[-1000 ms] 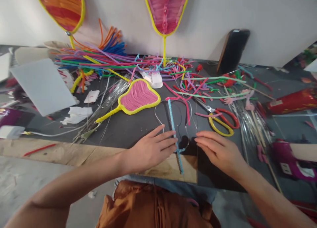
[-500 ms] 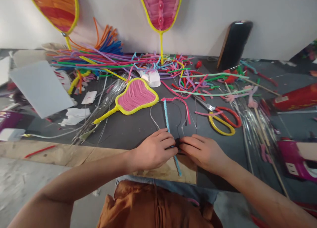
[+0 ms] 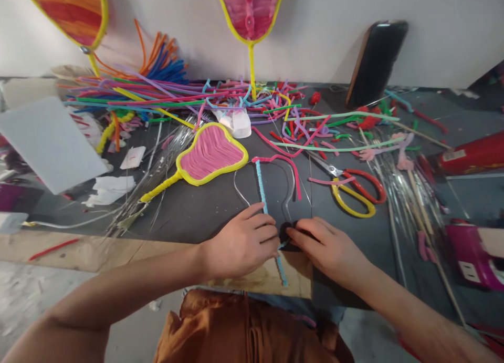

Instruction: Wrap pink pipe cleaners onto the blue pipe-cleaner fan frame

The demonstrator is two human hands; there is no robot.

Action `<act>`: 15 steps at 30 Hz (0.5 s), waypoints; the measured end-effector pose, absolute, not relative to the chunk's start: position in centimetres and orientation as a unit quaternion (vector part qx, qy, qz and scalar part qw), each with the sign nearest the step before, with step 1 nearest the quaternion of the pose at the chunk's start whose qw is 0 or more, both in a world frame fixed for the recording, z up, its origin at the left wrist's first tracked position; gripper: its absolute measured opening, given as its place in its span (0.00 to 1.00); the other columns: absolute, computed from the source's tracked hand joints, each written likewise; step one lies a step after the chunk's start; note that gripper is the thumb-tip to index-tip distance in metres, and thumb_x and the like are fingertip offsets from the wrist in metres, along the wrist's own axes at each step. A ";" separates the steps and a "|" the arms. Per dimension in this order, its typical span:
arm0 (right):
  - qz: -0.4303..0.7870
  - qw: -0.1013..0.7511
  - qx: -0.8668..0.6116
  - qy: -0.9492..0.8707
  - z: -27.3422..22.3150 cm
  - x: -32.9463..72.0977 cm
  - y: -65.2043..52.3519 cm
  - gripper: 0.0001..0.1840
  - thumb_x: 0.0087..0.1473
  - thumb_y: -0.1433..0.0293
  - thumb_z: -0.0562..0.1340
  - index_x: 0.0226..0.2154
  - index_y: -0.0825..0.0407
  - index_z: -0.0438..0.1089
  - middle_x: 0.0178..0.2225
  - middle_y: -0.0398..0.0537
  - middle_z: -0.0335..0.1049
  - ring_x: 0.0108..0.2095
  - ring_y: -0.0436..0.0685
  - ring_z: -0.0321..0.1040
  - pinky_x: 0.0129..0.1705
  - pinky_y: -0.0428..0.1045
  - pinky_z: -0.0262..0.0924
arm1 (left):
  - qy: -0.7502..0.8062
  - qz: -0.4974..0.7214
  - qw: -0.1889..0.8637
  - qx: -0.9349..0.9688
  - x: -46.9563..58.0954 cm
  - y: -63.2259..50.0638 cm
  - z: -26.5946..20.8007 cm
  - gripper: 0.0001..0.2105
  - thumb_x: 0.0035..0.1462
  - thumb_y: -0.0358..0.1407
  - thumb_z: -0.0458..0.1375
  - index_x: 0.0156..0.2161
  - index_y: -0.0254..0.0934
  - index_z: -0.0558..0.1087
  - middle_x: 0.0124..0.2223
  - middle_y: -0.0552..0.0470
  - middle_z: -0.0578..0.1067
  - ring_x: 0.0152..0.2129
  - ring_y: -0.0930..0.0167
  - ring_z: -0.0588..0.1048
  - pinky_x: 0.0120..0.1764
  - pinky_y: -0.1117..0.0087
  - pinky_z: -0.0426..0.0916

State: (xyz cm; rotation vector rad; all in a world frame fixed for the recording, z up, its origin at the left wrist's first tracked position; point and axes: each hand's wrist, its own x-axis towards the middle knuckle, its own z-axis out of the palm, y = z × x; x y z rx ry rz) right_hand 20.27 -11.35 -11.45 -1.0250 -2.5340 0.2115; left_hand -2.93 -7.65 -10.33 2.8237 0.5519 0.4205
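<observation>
**Two hands meet at the foot of a wire frame**

Broadly, the dark table (image 3: 205, 216) is a workbench buried in craft clutter, with a heap of coloured fuzzy stems (image 3: 165, 92) piled along the wall at the back, out of the way but within reach. A finished pink fan (image 3: 208, 155) with a yellow rim lies flat just left of the centre, its handle pointing down-left. Scissors (image 3: 354, 187) with red and yellow grips rest to the right, well apart from the hands, and a dark phone (image 3: 376, 58) leans against the wall.

Near the table's front edge lies a thin wire frame (image 3: 290, 187), looped like the fan's outline, with a light blue stem (image 3: 262, 189) running down its middle — likely the spine and handle. A pink stem (image 3: 281, 163) bends over the top of the loop.

The left hand (image 3: 240, 242) lies palm down, fingers curled together and pressing on the blue stem, seemingly to keep it from rolling. The right hand (image 3: 328, 247) comes in from the other side, its fingertips pinching where wire and stem meet — the two hands almost touching.
</observation>
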 end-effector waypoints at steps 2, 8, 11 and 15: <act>0.066 0.187 -0.361 -0.911 -11.5 20.2 -11.4 0.12 0.59 0.76 0.55 0.41 0.58 0.72 0.35 0.54 0.72 0.32 0.55 0.63 0.34 0.50 0.66 | 0.188 0.138 0.091 0.968 -2.6 -6.5 -9.9 0.10 0.63 0.35 0.49 0.40 0.36 0.73 0.42 0.50 0.76 0.46 0.68 0.70 0.59 0.57 0.55; 0.057 0.195 -0.374 -0.905 -11.8 20.2 -11.3 0.11 0.59 0.74 0.56 0.39 0.56 0.74 0.35 0.53 0.73 0.32 0.55 0.63 0.35 0.50 0.65 | 0.156 0.028 0.076 0.984 -1.7 -3.7 -9.8 0.21 0.63 0.45 0.48 0.58 0.39 0.63 0.62 0.51 0.62 0.62 0.62 0.53 0.62 0.53 0.46; 0.075 0.207 -0.385 -0.896 -11.8 20.1 -11.3 0.10 0.58 0.73 0.57 0.39 0.57 0.73 0.34 0.52 0.72 0.33 0.55 0.63 0.35 0.50 0.65 | 0.160 -0.014 0.099 0.982 -1.8 -3.6 -10.2 0.23 0.64 0.45 0.44 0.61 0.40 0.59 0.64 0.53 0.59 0.63 0.64 0.50 0.63 0.54 0.42; 0.104 0.223 -0.395 -0.885 -11.7 20.0 -11.1 0.09 0.58 0.73 0.58 0.37 0.57 0.73 0.34 0.53 0.71 0.32 0.55 0.62 0.36 0.50 0.65 | 0.160 -0.027 0.111 0.980 -2.0 -3.7 -10.6 0.24 0.65 0.45 0.42 0.62 0.39 0.56 0.65 0.53 0.56 0.63 0.64 0.49 0.63 0.55 0.40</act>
